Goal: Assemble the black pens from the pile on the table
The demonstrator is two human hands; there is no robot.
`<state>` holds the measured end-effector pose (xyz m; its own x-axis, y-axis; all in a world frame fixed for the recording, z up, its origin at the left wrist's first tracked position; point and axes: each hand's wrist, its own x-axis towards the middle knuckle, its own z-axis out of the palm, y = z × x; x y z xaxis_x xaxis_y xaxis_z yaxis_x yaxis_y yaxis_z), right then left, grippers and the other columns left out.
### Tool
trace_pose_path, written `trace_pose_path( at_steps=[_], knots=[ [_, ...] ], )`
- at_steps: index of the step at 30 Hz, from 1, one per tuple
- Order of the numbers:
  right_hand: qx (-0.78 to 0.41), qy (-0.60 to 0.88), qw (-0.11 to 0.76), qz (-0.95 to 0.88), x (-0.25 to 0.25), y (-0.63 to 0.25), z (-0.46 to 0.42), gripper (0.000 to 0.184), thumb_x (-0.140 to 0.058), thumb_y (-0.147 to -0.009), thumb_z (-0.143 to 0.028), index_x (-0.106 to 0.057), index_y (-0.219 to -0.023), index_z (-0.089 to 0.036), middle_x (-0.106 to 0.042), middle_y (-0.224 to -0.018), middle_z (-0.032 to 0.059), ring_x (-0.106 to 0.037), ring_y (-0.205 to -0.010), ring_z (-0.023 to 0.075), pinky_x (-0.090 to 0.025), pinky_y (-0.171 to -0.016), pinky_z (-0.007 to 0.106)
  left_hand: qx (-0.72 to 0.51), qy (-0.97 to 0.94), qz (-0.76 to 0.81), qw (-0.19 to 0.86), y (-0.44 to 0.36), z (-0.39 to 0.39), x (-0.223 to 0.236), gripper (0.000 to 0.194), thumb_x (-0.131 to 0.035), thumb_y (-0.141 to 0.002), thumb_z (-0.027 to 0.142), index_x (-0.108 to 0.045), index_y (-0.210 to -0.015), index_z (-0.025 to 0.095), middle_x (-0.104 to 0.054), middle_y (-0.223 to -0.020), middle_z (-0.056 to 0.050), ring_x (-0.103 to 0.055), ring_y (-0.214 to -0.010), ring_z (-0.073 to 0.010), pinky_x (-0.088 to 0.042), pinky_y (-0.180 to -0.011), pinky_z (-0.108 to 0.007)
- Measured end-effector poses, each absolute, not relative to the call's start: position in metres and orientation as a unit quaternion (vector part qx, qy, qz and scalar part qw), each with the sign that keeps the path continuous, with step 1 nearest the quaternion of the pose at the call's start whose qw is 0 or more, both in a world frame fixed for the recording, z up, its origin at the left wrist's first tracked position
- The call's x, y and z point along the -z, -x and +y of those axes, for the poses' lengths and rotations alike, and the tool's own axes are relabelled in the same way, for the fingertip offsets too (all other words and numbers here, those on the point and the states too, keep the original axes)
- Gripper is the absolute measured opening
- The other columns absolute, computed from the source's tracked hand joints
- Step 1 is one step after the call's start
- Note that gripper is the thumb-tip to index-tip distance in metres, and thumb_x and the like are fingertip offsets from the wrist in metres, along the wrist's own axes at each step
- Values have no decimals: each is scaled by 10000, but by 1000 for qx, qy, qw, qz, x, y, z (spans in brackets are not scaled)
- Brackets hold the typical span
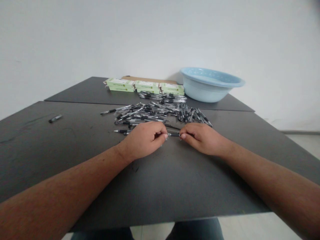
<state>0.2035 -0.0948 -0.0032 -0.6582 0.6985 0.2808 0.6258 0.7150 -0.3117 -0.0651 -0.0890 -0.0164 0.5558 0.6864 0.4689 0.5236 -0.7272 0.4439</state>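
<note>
Between my two hands, just above the dark table, a pen [173, 135] with a dark middle stretches from one set of fingers to the other. My left hand [147, 138] pinches its left end between thumb and forefinger. At the other end, my right hand [202, 137] has its fingers closed on the pen too. Both ends are covered by my fingers. Right behind my hands spreads a loose pile of clear pens with black grips [150, 111]. One of them [121, 131] lies close to my left knuckles.
Light green boxes [147, 85] are stacked at the back, by a brown cardboard piece [152, 80]. A light blue basin [207, 86] stands at the back right. A short clear-and-black pen part [55, 118] lies alone at left. The dark table [160, 186] has a seam across it.
</note>
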Motion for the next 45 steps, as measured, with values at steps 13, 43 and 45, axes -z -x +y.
trace_pose_path(
  at_steps=[13, 43, 45],
  knots=[
    [-98, 392, 215, -889, 2, -204, -95, 95, -642, -949, -253, -656, -1027, -201, -728, -879, 32, -661, -764, 174, -468, -715, 286, -318, -874, 345, 123, 65, -89, 15, 79, -633, -938, 210, -692, -889, 191, -710, -791, 10, -647, -729, -144, -424, -673, -271],
    [-101, 356, 167, -914, 1, -203, -94, 203, -512, -1052, -304, -677, -1002, -197, -745, -917, 74, -685, -848, 210, -502, -792, 334, -313, -881, 334, 116, 65, -91, 14, 80, -626, -939, 203, -691, -892, 196, -727, -816, -1, -665, -757, -158, -441, -687, -277],
    [-109, 346, 166, -917, 1, -203, -94, 267, -451, -1080, -314, -682, -1024, -192, -756, -958, 89, -695, -889, 217, -509, -822, 345, -313, -882, 334, 114, 65, -91, 14, 78, -627, -940, 205, -691, -896, 198, -730, -822, 0, -667, -764, -159, -443, -693, -278]
  ],
)
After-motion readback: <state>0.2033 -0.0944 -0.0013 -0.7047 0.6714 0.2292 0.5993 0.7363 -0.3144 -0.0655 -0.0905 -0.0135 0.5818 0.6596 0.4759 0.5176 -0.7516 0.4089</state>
